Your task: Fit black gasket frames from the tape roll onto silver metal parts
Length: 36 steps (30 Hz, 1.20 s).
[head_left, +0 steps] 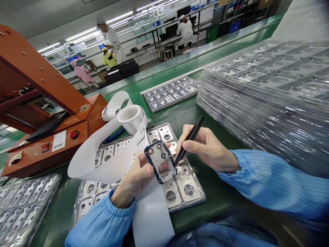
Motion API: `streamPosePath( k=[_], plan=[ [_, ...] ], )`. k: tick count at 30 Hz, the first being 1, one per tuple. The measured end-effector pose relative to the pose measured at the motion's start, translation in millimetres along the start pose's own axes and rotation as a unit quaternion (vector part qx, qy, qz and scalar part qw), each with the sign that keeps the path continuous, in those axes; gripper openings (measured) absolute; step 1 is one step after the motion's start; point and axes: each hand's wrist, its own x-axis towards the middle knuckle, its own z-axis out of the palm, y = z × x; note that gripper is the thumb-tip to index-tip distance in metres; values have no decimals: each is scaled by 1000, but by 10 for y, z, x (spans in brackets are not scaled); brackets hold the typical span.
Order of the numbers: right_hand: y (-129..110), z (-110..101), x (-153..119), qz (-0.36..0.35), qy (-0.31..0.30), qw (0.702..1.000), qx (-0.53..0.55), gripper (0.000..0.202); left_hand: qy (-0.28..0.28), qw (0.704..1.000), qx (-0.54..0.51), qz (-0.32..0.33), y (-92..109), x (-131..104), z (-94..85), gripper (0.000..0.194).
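At the centre of the frame, the left hand point(137, 175) grips a dark-rimmed metal plate point(159, 161) by its left edge. The right hand point(205, 147) pinches black tweezers point(192, 135), tips at the plate's lower right edge. Behind them I see a white tape roll point(130, 118); trays of plates point(186, 185) lie below.

A factory assembly floor: a long green conveyor bench point(214, 137) carries clear plastic trays point(203, 197) of identical metal plates, more of them in a tall stack point(257, 109), beside an orange press-like machine point(84, 116) with a red button point(74, 134). Behind, people in work coats point(185, 31) stand along shelved workstations point(159, 37) under rows of tube lights point(94, 32).
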Motion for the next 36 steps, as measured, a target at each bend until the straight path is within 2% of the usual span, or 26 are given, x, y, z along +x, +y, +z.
streamPosePath(
  k=[7, 14, 18, 19, 22, 26, 28, 33, 36],
  plan=[
    [-20, -13, -17, -29, -5, 1000, 6, 19, 58, 998, 22, 24, 20, 18, 33, 39],
    [-28, -17, 5, -45, 8, 999, 0, 19, 157, 984, -80, 22, 86, 55, 97, 12],
    [-10, -12, 15, -25, 33, 999, -28, 22, 171, 979, -111, 21, 127, 66, 97, 4],
    [-3, -10, 17, -19, 38, 998, -37, 23, 174, 980, -91, 40, 130, 63, 96, 2],
    [12, -5, 21, -12, 47, 997, -53, 24, 195, 973, 34, 120, 119, 55, 106, 19],
    [16, -5, 19, -10, 52, 997, -64, 25, 245, 933, 165, 206, 74, 54, 120, 16],
    [18, -9, 19, -9, 52, 996, -70, 26, 262, 917, 200, 225, 50, 52, 105, 11],
    [41, -9, 22, -17, 46, 995, -90, 26, 287, 881, 304, 222, 12, 36, 24, 11],
    [53, -3, 30, -3, 66, 994, -91, 29, 286, 838, 374, 277, 8, 29, 14, 10]
  ],
)
